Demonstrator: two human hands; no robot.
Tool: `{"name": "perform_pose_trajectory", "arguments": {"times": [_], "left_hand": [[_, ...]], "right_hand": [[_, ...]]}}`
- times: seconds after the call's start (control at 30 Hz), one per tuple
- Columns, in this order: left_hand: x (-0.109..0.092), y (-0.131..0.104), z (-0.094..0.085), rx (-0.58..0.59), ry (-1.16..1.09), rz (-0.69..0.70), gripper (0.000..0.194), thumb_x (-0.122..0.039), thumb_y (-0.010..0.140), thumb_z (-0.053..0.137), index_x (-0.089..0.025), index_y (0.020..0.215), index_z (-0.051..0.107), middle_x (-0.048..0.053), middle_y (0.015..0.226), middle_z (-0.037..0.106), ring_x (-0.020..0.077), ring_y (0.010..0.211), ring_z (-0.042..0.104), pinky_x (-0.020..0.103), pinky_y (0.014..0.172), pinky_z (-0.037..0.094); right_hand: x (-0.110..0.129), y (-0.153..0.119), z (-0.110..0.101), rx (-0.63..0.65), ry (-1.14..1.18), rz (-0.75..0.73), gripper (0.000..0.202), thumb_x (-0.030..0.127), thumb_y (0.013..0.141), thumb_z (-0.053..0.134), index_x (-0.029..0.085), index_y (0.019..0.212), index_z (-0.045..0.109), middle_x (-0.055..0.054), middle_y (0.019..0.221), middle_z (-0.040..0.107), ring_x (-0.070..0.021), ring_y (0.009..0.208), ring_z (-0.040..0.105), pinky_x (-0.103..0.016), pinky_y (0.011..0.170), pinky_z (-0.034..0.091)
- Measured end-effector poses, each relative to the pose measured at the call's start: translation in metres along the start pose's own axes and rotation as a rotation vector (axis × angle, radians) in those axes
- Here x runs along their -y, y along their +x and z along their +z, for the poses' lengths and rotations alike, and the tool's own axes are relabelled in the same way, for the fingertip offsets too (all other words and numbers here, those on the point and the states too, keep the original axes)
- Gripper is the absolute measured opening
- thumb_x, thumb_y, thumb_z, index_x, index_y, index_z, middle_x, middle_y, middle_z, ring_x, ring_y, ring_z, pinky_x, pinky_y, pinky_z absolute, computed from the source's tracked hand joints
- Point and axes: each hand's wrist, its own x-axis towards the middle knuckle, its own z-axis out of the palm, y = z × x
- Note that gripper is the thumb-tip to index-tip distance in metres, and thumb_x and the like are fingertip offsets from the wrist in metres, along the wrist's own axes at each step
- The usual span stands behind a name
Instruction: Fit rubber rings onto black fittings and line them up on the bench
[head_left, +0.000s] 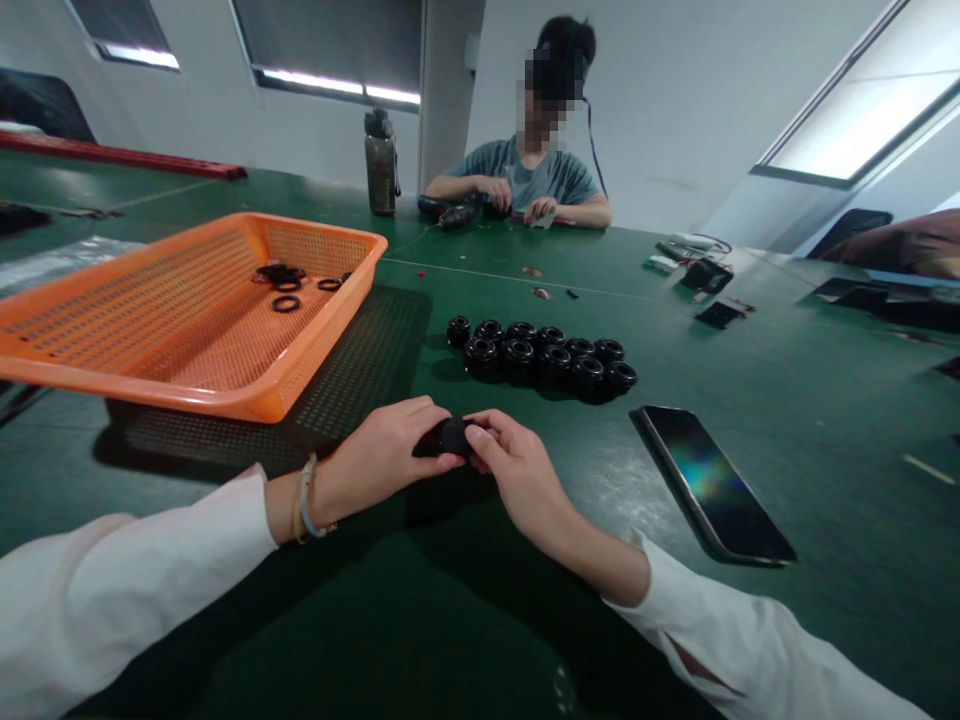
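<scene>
Between my two hands is a small black part [453, 437] with a rounded outline; its exact kind is hard to make out. My left hand [401, 437] is closed around its left side, thumb below and fingers above. The fingers of my right hand [511, 455] pinch its right side. Just beyond my hands stand several black ring-topped round parts [555, 362], grouped in rows on the table. Left of them, an orange perforated basket [281, 385] holds several black rings [286, 304].
A smartphone [712, 485] lies right of my right hand on the green table [847, 430]. Across the table sits a person [525, 165] with both hands at small items, beside a dark bottle [381, 165] and a power tool [454, 215]. Electronic parts [705, 275] lie at the back right.
</scene>
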Motion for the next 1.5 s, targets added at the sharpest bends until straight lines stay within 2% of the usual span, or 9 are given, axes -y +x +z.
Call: {"name": "perform_pose_trajectory", "arguments": {"times": [0.2,0.5,0.63,0.73,0.97,1.1,1.27,1.4,1.5], "left_hand": [[-0.001,-0.002,0.0,-0.028,0.044,0.048,0.021,-0.027,0.077,0.066,-0.009,0.086,0.058,0.004,0.077,0.057,0.0166,0.069,0.056,0.025,0.06,0.044],[-0.001,0.003,-0.002,-0.008,-0.188,-0.174,0.018,-0.03,0.079,0.058,-0.015,0.088,0.056,0.002,0.08,0.058,0.0151,0.069,0.056,0.025,0.062,0.044],[0.003,0.005,-0.002,-0.113,-0.319,-0.3,0.023,-0.029,0.077,0.057,-0.015,0.095,0.055,0.002,0.084,0.059,0.0137,0.064,0.054,0.024,0.057,0.043],[0.01,0.008,-0.001,-0.223,-0.385,-0.389,0.028,-0.03,0.077,0.056,-0.016,0.101,0.053,0.002,0.087,0.06,0.0139,0.066,0.055,0.024,0.057,0.044],[0.032,0.031,0.006,-0.383,-0.164,-0.473,0.027,-0.026,0.071,0.061,-0.012,0.094,0.058,0.002,0.081,0.054,0.0146,0.068,0.051,0.027,0.064,0.045],[0.042,0.051,0.013,-0.345,-0.102,-0.539,0.025,-0.02,0.068,0.063,-0.01,0.09,0.06,0.003,0.082,0.049,0.0169,0.075,0.053,0.03,0.071,0.047],[0.049,0.066,0.023,-0.309,-0.146,-0.505,0.03,-0.017,0.068,0.061,-0.012,0.098,0.06,0.005,0.092,0.047,0.0187,0.084,0.055,0.032,0.078,0.048],[0.048,0.068,0.024,-0.283,-0.155,-0.498,0.046,-0.016,0.067,0.061,-0.012,0.112,0.053,0.006,0.094,0.048,0.0201,0.088,0.055,0.035,0.083,0.047],[0.033,0.067,0.016,-0.435,-0.109,-0.479,0.054,-0.015,0.067,0.059,-0.011,0.118,0.044,0.009,0.106,0.044,0.0215,0.095,0.052,0.035,0.086,0.046]], "right_hand": [[-0.002,0.0,0.001,0.012,0.098,0.013,0.022,0.033,0.078,0.047,0.015,0.083,0.059,0.001,0.064,0.054,-0.0124,0.058,0.049,-0.026,0.055,0.037],[-0.007,0.003,-0.001,0.078,0.104,-0.108,0.023,0.033,0.084,0.043,0.018,0.095,0.056,-0.001,0.076,0.057,-0.0132,0.068,0.054,-0.026,0.062,0.043],[-0.013,0.009,-0.003,0.013,0.047,-0.099,0.034,0.034,0.084,0.043,0.017,0.113,0.049,-0.001,0.075,0.058,-0.0151,0.07,0.055,-0.028,0.065,0.042],[-0.015,0.012,-0.003,-0.016,0.001,-0.086,0.035,0.032,0.081,0.046,0.017,0.113,0.047,-0.002,0.077,0.057,-0.0156,0.069,0.054,-0.029,0.062,0.041],[-0.011,0.011,0.0,0.015,-0.028,-0.089,0.034,0.021,0.077,0.046,0.017,0.111,0.046,-0.001,0.077,0.058,-0.0145,0.068,0.055,-0.029,0.063,0.041],[-0.01,0.011,0.0,0.013,-0.045,-0.083,0.032,0.019,0.076,0.046,0.017,0.109,0.047,0.0,0.077,0.059,-0.014,0.066,0.055,-0.028,0.062,0.041],[-0.009,0.011,0.001,0.024,-0.077,-0.091,0.03,0.016,0.076,0.046,0.017,0.106,0.048,-0.001,0.078,0.059,-0.0143,0.069,0.055,-0.029,0.066,0.042],[-0.008,0.011,0.001,0.02,-0.086,-0.092,0.031,0.015,0.076,0.046,0.017,0.106,0.049,-0.001,0.078,0.059,-0.0143,0.069,0.056,-0.029,0.066,0.042],[-0.008,0.011,0.001,0.011,-0.109,-0.1,0.03,0.015,0.076,0.047,0.017,0.106,0.049,-0.001,0.079,0.059,-0.0148,0.071,0.056,-0.029,0.066,0.042]]}}
